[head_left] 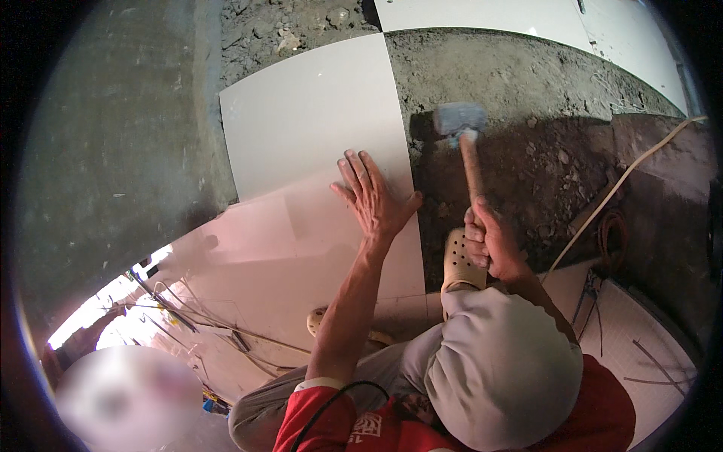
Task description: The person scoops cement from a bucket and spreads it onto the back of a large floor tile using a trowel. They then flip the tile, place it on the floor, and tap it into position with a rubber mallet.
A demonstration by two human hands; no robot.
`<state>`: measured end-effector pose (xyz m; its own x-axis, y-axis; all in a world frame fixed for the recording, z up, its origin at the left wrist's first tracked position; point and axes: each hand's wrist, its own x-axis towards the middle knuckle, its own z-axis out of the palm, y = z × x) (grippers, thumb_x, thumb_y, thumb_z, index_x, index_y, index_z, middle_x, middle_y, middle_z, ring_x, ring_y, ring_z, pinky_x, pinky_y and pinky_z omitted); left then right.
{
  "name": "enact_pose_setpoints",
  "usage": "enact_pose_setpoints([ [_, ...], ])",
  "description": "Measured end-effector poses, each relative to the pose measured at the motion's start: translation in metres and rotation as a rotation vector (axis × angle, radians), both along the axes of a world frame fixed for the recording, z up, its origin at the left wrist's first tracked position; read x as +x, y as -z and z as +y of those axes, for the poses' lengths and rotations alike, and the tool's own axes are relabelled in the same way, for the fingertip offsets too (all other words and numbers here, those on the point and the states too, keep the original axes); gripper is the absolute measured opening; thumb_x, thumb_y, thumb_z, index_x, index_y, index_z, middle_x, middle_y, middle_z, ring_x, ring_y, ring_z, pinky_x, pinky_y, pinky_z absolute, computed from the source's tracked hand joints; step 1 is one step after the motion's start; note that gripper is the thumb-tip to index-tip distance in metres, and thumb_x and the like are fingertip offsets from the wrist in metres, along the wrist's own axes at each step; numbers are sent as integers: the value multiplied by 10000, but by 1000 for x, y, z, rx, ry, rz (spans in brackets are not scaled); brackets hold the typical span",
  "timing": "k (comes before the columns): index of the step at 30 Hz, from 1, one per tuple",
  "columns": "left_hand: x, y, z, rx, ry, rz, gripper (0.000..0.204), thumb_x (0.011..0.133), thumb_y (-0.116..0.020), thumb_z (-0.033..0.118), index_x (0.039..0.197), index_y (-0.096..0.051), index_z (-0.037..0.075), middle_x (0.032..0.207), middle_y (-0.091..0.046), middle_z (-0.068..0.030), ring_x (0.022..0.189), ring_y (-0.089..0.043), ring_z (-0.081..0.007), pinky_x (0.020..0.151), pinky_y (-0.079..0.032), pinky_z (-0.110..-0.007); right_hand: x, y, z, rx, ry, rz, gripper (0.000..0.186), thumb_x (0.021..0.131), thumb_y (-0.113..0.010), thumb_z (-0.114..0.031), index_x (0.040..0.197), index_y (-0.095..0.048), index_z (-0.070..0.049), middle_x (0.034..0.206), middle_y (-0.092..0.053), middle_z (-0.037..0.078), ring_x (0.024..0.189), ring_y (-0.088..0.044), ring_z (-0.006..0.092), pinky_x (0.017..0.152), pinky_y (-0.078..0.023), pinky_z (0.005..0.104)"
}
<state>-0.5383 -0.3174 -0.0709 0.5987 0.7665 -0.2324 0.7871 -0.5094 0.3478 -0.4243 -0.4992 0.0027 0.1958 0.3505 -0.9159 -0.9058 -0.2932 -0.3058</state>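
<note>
My left hand [373, 200] lies on a large white floor tile [309, 105], fingers spread, its thumb reaching the tile's right edge. In my right hand [489, 237] is the wooden handle of a mallet [471, 166]. Its grey, blocky head is raised at the far end of the handle, over the strip of rough mortar [512, 75] to the right of the tile. The head looks apart from the tile. My fingers wrap the lower part of the handle, above my yellowish clog [459, 260].
A grey cement wall [120, 120] borders the tile on the left. More white tiles [482, 15] lie at the far side. A pale cable [633, 166] crosses the right, near pliers [589, 294]. Thin rods and cables [233, 331] lie lower left, beside a blurred patch.
</note>
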Motion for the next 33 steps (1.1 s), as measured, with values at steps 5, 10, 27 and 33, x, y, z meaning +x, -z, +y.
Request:
enact_pose_setpoints([
  [5,1,-3,0,-5,13,52,1332,636,-902,515,1584,-171,-69,1667,-114,-305,1559,-55,-473,1195,-98,-722,-7,-7,3,14,110,-50,424,1019,-552,-581,958,-510,-164,606,-382,-78,406,-303,65,346,-261,259],
  [10,1,-1,0,-2,6,12,1337,637,-894,511,1587,-157,-72,1674,-102,-297,1563,-44,-472,1184,-91,-734,-11,-3,3,33,-57,-23,406,1021,-558,-561,950,-508,-165,612,-383,-81,409,-299,70,364,-283,275],
  [27,2,-2,1,-28,3,11,1336,643,-898,499,1592,-146,-64,1678,-83,-291,1563,-23,-472,1187,-71,-733,-8,2,2,135,-93,35,391,1047,-518,-540,966,-484,-158,619,-383,-77,413,-296,56,360,-271,270],
  [33,3,-6,-1,-17,0,58,1317,661,-908,491,1592,-152,-54,1675,-98,-288,1565,-31,-463,1205,-85,-715,-9,12,-4,153,-203,197,371,1062,-495,-512,959,-484,-155,611,-371,-70,412,-304,74,360,-269,266],
])
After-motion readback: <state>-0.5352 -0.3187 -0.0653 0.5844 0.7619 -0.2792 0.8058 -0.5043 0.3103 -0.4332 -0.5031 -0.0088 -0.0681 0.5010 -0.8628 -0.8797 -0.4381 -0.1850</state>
